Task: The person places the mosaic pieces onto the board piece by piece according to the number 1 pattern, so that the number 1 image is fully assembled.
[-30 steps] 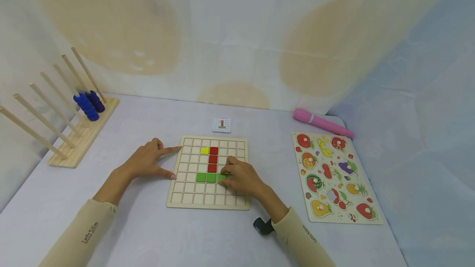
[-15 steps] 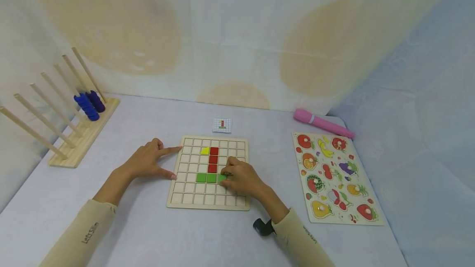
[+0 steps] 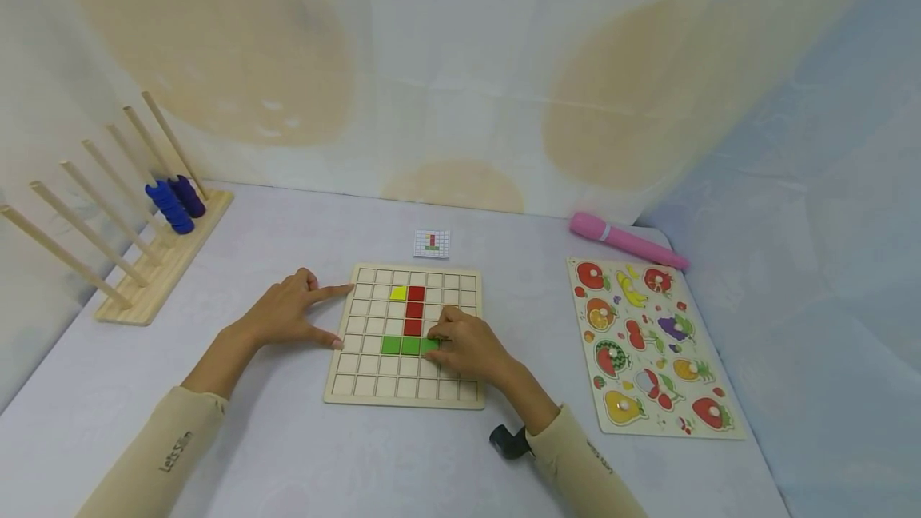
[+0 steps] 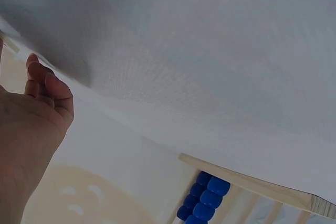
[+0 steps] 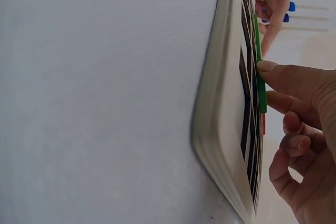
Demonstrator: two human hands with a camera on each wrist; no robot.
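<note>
A wooden grid board (image 3: 369,399) lies flat in the middle of the table. Set in it are one yellow tile (image 3: 399,292), a column of red tiles (image 3: 413,310) and a row of green tiles (image 3: 410,346). My right hand (image 3: 471,346) pinches the rightmost green tile (image 3: 429,345) between thumb and index finger, low at its cell; the right wrist view shows this green tile (image 5: 262,90) from the side. My left hand (image 3: 284,312) touches the board's left edge with its index finger and thumb spread apart.
Behind the board lies a small pattern card (image 3: 432,244). A peg stand (image 3: 161,262) with blue rings is at left. To the right are a fruit knob puzzle (image 3: 647,342) and a pink stick (image 3: 628,241). A black object (image 3: 509,442) is by the right wrist.
</note>
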